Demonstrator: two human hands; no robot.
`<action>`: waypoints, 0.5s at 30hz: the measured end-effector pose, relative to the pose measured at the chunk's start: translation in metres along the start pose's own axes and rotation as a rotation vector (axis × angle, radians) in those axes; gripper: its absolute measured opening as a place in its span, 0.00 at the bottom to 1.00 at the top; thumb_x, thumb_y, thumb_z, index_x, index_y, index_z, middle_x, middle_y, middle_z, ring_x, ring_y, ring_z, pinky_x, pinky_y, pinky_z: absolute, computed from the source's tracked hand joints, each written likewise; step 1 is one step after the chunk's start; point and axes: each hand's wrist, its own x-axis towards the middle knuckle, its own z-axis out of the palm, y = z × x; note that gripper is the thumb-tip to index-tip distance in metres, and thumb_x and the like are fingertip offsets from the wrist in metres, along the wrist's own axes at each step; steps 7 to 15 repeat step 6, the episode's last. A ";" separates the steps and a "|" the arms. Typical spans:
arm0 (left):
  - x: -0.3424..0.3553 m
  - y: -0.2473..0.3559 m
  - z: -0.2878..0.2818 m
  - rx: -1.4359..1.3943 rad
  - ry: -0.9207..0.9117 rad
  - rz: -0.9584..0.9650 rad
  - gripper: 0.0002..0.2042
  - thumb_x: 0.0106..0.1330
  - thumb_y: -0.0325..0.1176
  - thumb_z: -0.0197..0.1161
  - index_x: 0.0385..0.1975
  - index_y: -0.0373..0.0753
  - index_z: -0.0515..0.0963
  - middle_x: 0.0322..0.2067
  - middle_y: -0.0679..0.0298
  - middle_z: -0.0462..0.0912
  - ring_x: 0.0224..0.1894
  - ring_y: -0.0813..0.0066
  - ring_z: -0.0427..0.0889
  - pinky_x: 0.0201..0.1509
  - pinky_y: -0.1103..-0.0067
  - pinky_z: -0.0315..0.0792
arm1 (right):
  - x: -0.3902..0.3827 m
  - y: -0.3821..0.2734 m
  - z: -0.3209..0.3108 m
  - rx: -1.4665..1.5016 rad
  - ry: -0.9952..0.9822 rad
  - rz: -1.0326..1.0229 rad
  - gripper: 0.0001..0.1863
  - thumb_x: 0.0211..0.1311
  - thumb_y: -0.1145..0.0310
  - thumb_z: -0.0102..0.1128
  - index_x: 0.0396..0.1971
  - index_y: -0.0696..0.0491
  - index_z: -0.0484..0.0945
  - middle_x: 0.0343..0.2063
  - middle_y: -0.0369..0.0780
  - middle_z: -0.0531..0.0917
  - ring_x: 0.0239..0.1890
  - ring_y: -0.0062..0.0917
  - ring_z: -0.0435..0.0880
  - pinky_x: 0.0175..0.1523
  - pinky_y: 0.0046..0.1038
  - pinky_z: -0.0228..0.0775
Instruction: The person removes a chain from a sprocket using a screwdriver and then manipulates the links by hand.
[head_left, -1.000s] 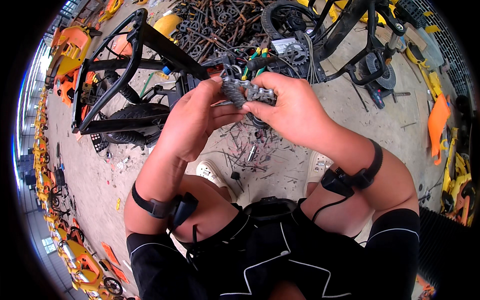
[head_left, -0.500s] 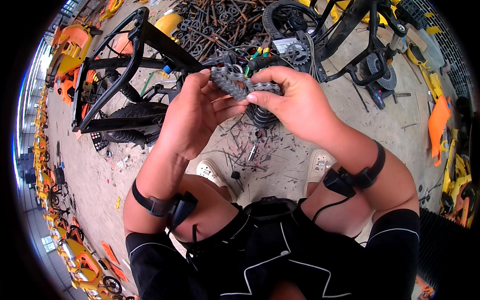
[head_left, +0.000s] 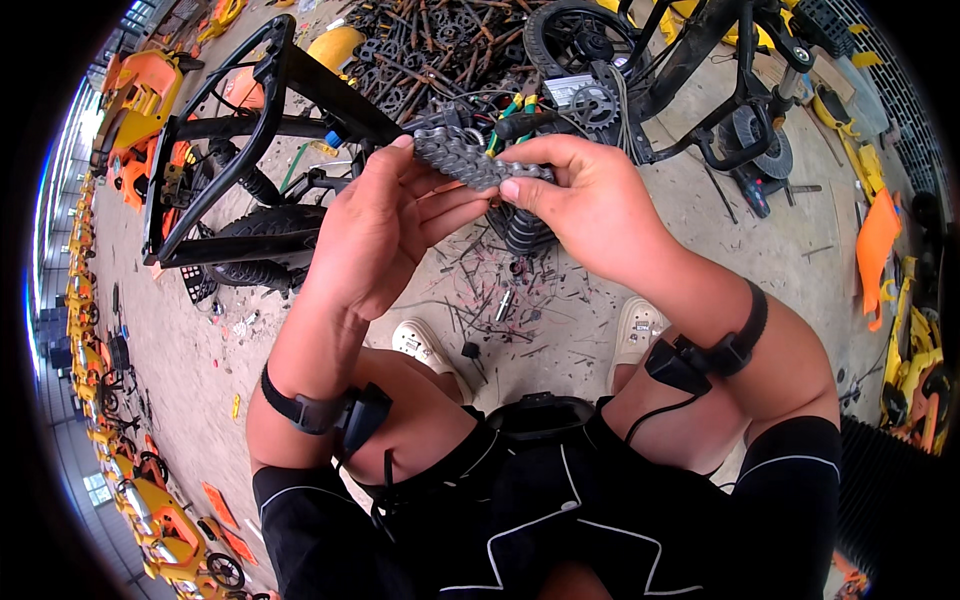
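Observation:
A dark metal bike chain (head_left: 455, 158), bunched in several side-by-side rows, is held up between my two hands over the littered floor. My left hand (head_left: 385, 215) cradles the bunch at its left end, thumb above and fingers beneath. Thumb and fingers of my right hand (head_left: 575, 190) pinch the chain's right end. Behind the chain are pliers with green and yellow handles (head_left: 520, 104). Just below it stands a black coil spring (head_left: 522, 235), partly covered by my right hand.
A black bike frame (head_left: 285, 130) stands at the left, another frame (head_left: 700, 70) at the right. Rusty rods and sprockets are heaped (head_left: 440, 50) at the back. Thin scraps litter the floor (head_left: 500, 320) between my shoes. A cordless drill (head_left: 760, 195) lies at the right.
The chain's rows have been drawn together into a tighter bunch, and the loop that stood above it has gone. My right fingers have shifted slightly left; both hands keep hold.

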 end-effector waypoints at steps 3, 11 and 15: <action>0.002 -0.003 -0.005 0.006 -0.046 0.000 0.24 0.80 0.46 0.44 0.59 0.29 0.70 0.57 0.46 0.78 0.58 0.51 0.80 0.69 0.63 0.71 | 0.001 0.003 0.001 0.073 0.010 -0.016 0.13 0.65 0.75 0.66 0.48 0.60 0.82 0.32 0.38 0.86 0.32 0.14 0.80 0.37 0.21 0.73; 0.003 -0.004 -0.009 0.012 -0.091 -0.002 0.26 0.79 0.48 0.45 0.62 0.30 0.68 0.61 0.46 0.75 0.61 0.48 0.78 0.70 0.62 0.70 | 0.002 -0.006 -0.001 0.140 -0.008 0.084 0.15 0.66 0.77 0.66 0.51 0.62 0.80 0.39 0.38 0.86 0.39 0.16 0.82 0.45 0.19 0.74; 0.003 -0.004 -0.009 0.012 -0.091 -0.002 0.26 0.79 0.48 0.45 0.62 0.30 0.68 0.61 0.46 0.75 0.61 0.48 0.78 0.70 0.62 0.70 | 0.002 -0.006 -0.001 0.140 -0.008 0.084 0.15 0.66 0.77 0.66 0.51 0.62 0.80 0.39 0.38 0.86 0.39 0.16 0.82 0.45 0.19 0.74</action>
